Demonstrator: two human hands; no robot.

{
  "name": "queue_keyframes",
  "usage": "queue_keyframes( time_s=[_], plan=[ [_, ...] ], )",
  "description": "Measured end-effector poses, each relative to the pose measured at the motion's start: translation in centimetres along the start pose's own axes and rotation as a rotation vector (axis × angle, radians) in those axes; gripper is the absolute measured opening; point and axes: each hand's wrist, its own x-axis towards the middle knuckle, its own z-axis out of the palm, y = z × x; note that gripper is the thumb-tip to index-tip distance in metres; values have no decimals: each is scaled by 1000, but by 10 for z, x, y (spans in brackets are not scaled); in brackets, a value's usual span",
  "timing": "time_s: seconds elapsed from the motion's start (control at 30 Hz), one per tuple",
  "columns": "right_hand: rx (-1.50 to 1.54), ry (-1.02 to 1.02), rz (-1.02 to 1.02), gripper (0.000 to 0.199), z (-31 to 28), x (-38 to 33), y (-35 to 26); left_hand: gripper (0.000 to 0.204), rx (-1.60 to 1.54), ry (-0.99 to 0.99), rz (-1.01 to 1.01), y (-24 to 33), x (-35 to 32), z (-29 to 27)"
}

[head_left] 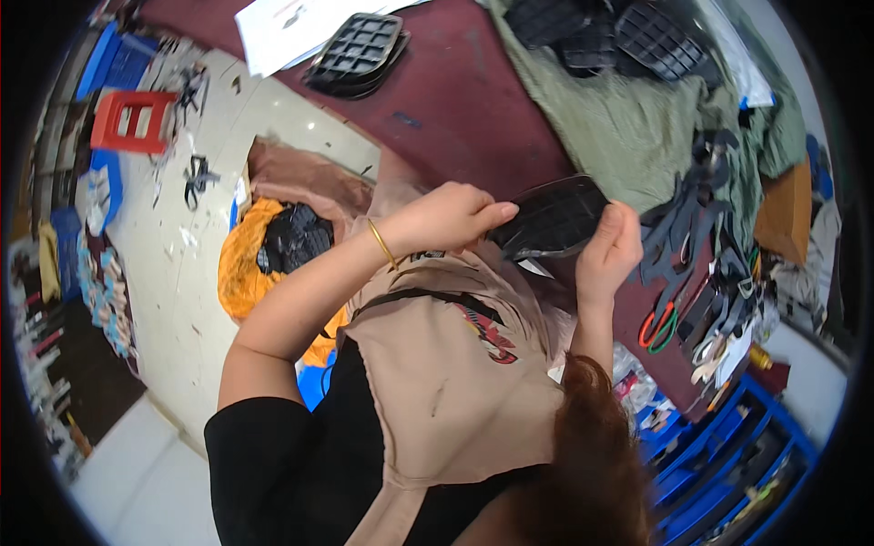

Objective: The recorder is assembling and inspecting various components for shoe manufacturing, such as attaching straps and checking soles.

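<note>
A black, rounded panel (557, 218) with a grid of stitched or moulded squares is held up between my two hands over the near edge of the dark red table (455, 118). My left hand (466, 215) pinches its left end, thumb on top and fingers curled. At the opposite end my right hand (612, 244) is closed on the panel, thumb upward. Similar black grid panels lie in a small stack (360, 47) on the table's far left. More such panels (660, 41) rest on a green cloth (628, 136) at the far right.
Right of my hands lie dark straps (683, 232) and scissors with red and green handles (659, 328). A blue crate (728, 482) stands at the lower right. On the floor to the left are a red stool (134, 121) and an orange bag (244, 259) with black material.
</note>
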Motion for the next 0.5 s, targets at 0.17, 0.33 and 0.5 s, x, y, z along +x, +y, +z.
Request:
queue_keyframes(
  time_s=[0.17, 0.33, 0.5],
  plan=[
    [11, 12, -84, 27, 3, 0, -15, 37, 69, 305, 311, -26, -6, 15],
    [830, -200, 347, 47, -6, -1, -18, 30, 25, 587, 360, -15, -12, 20],
    [756, -573, 696, 41, -11, -15, -15, 30, 15, 635, 333, -1, -31, 20]
  ],
)
